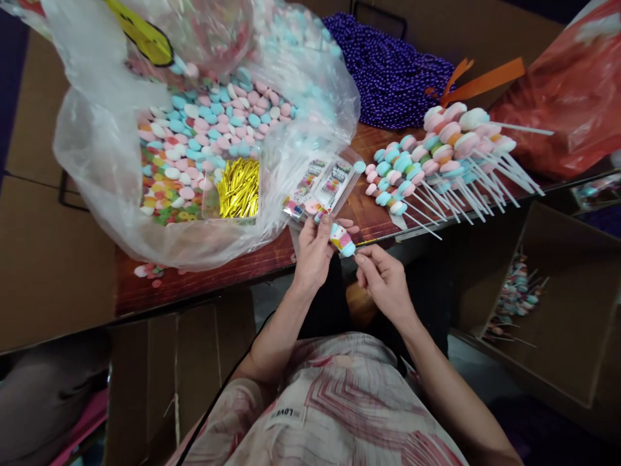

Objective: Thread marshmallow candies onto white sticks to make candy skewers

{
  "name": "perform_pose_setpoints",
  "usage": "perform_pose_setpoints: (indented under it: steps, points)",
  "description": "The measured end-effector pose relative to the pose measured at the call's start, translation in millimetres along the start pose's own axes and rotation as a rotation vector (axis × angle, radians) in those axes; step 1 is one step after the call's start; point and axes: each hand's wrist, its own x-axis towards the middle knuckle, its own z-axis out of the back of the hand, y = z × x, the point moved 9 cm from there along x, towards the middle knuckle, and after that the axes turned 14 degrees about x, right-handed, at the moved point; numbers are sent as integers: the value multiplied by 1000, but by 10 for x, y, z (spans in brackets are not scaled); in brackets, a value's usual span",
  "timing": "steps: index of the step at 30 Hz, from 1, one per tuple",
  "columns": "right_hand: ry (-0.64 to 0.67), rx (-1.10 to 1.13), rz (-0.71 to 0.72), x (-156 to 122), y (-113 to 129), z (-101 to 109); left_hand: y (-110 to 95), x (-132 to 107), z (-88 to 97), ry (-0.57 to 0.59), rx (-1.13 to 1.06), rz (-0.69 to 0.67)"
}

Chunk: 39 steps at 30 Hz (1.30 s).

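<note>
My left hand (pixel 316 254) is closed around a candy skewer (pixel 343 239) in a small clear bag, with blue, pink and white pieces showing. My right hand (pixel 383 278) pinches the lower end of the same skewer; the exact grip is hidden by the fingers. A thin gold line shows just above the right fingertips, and I cannot tell whether it is a twist tie or the table's edge. Right behind my left hand lies a stack of clear printed bags (pixel 323 180). A box of gold twist ties (pixel 239 188) stands to the left.
A large plastic bag (pixel 92 149) holds loose pastel candies (pixel 213 123). Unwrapped candy skewers (pixel 441 155) lie piled at right, sticks towards me. Behind are purple bead strands (pixel 388 71) and a red bag (pixel 557 103). Below right, a cardboard box (pixel 572 298) contains skewers.
</note>
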Motion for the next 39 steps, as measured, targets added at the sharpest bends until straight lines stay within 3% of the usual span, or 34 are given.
perform_pose_setpoints:
  steps: [4,8,16,18,22,27,34,39]
  points:
    - [-98,-179,187,-60,98,-31,-6,-15,3,-31,-48,-31]
    - [-151,-218,343,-136,192,-63,-2,-23,-4,-54,-104,-14]
    - [-24,-561,675,-249,381,-257,92,-47,-16,-61,-138,64]
    - [-29,-549,670,-251,391,-253,90,-55,-31,-46,-155,52]
    - [-85,-366,497,-197,316,-161,77,-63,-57,-30,-199,28]
    - [-40,-203,407,-174,264,-160,77,-66,-55,-26,-208,10]
    - [26,-244,374,-159,228,-209,136,-63,-25,-36,-136,55]
    - [-57,-195,310,-134,150,-126,121,-95,-72,-20,-112,55]
